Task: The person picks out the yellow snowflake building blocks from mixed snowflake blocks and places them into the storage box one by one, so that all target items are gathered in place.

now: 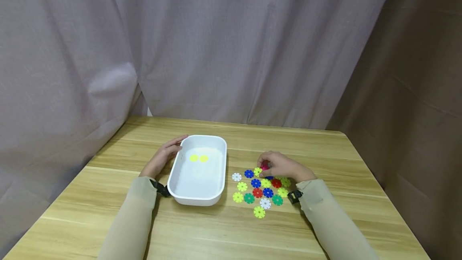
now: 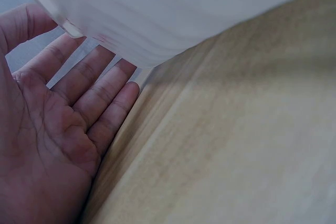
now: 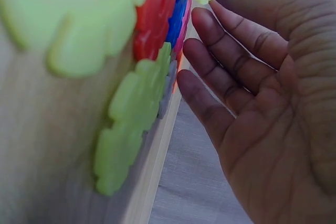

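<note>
My left hand [image 1: 164, 156] lies along the left side of a white rectangular tray [image 1: 223, 173], thumb near the rim. In the left wrist view its fingers [image 2: 100, 87] stretch out against the tray's outer wall. Two yellow snowflake discs [image 1: 194, 158] lie inside the tray. To the right, my right hand [image 1: 279, 164] is over a spread of notched discs and pinches a yellow snowflake disc [image 1: 258, 172] between thumb and index finger. A pink disc [image 1: 265, 167] shows under that hand, beside a partly covered blue one. In the right wrist view the other fingers [image 3: 202, 61] are loosely bent.
Several more discs lie flat on the wooden table [image 1: 202, 232], among them a white disc [image 1: 236, 177], a green disc [image 1: 249, 198], a red disc [image 1: 257, 193] and a blue disc [image 1: 268, 193]. A grey curtain [image 1: 231, 51] hangs behind the table's far edge.
</note>
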`<state>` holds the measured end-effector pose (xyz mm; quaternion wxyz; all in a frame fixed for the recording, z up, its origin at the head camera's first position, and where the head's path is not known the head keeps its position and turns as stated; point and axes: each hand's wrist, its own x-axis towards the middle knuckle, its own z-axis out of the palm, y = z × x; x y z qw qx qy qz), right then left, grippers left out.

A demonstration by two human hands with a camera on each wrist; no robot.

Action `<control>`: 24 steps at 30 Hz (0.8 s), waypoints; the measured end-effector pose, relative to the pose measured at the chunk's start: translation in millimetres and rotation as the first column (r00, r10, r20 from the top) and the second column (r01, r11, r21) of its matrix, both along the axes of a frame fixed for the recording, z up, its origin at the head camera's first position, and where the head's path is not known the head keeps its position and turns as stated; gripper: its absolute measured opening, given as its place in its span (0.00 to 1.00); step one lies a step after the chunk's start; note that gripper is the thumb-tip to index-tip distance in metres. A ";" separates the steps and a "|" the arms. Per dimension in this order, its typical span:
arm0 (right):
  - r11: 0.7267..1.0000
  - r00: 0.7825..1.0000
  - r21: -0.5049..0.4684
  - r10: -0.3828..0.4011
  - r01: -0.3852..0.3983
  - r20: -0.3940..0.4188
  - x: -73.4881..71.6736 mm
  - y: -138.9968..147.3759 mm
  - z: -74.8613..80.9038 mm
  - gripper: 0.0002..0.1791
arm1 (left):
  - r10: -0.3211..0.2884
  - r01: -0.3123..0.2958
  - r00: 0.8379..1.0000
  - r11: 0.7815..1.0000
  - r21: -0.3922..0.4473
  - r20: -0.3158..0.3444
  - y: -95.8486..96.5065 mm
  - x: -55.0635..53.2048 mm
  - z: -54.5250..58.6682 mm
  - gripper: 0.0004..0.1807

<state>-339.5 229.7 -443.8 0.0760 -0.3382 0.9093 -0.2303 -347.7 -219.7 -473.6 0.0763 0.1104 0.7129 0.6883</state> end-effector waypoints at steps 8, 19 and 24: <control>1.000 1.000 -0.019 -0.003 0.003 0.002 0.6 -0.3 0.9 0.09 | -0.005 0.005 1.000 1.000 0.001 -0.007 0.1 -0.8 0.3 0.28; 0.988 0.999 -0.147 0.048 -0.047 0.005 0.9 -0.7 6.1 0.07 | -0.004 0.004 1.000 1.000 -0.014 -0.010 -0.4 -0.5 1.7 0.28; 0.985 0.998 -0.156 0.070 -0.069 -0.005 0.6 -0.8 6.6 0.06 | -0.008 0.008 1.000 1.000 -0.011 -0.005 -0.5 -0.4 2.7 0.28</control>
